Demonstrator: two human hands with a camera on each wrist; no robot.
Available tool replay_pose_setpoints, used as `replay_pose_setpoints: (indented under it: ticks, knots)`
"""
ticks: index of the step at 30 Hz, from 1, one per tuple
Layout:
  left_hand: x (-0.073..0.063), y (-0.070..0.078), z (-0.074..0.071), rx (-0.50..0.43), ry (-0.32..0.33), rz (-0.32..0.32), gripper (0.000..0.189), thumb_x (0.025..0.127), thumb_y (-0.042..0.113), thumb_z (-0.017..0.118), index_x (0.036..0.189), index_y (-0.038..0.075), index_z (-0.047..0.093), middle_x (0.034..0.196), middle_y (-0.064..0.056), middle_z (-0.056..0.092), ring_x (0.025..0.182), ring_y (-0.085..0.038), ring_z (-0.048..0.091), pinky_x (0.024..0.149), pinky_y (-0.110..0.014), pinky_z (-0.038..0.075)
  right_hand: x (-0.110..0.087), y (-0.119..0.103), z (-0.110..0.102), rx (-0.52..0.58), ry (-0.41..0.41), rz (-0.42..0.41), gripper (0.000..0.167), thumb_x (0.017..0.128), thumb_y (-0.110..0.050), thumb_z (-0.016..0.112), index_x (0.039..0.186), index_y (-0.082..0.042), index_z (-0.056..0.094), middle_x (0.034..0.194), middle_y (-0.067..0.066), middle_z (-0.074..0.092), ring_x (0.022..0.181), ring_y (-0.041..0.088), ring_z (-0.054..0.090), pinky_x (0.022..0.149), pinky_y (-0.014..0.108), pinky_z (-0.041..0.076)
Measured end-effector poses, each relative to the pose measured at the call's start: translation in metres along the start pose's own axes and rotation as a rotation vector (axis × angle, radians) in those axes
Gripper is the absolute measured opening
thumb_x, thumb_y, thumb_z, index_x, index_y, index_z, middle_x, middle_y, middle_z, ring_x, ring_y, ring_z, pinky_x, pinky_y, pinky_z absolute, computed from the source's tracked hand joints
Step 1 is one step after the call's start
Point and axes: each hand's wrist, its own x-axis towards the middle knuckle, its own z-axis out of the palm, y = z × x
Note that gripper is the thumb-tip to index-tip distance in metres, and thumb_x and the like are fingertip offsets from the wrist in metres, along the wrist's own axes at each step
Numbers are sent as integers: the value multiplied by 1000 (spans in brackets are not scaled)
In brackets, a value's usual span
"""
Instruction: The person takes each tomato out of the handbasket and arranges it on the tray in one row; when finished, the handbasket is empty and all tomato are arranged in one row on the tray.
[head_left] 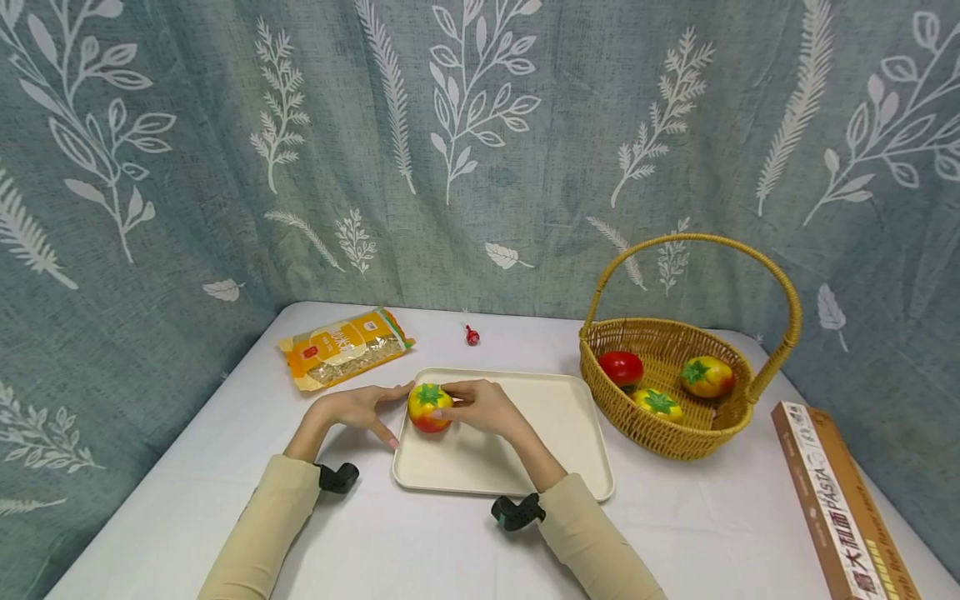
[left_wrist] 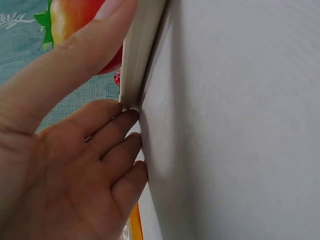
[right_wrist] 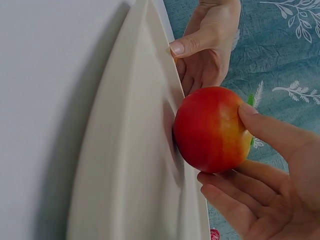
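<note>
The fruit (head_left: 425,403) is at the tray's (head_left: 540,429) left end, left of the basket (head_left: 667,442).

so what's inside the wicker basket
A red fruit at left, a yellow fruit in front and a yellow-red fruit at right. The basket's near wall hides the yellow fruit's base and some of the floor.

glossy, smooth fruit (head_left: 427,421), smooth, matt tray (head_left: 543,437), rough wicker basket (head_left: 656,439), textured cloth curtain (head_left: 558,158), shiny plastic packet (head_left: 345,350), cardboard box (head_left: 836,492), matt tabletop (head_left: 420,550)

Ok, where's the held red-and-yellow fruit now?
In the head view, the fruit is gripped by the right hand at the left end of the tray, beside the left hand.
</note>
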Motion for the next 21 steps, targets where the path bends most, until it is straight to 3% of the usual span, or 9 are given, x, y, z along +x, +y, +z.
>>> replay_pose_setpoints:
  ticks: [21]
  knots:
    - [2,-3,0,19,4,-11,104,70,29,87,153,9,27,155,-17,28,142,-40,20,114,-56,16,-1,4,-7,8,-61,-2,54,84,-32,76,130,-7,62,126,11,63,115,24,60,96,38,49]
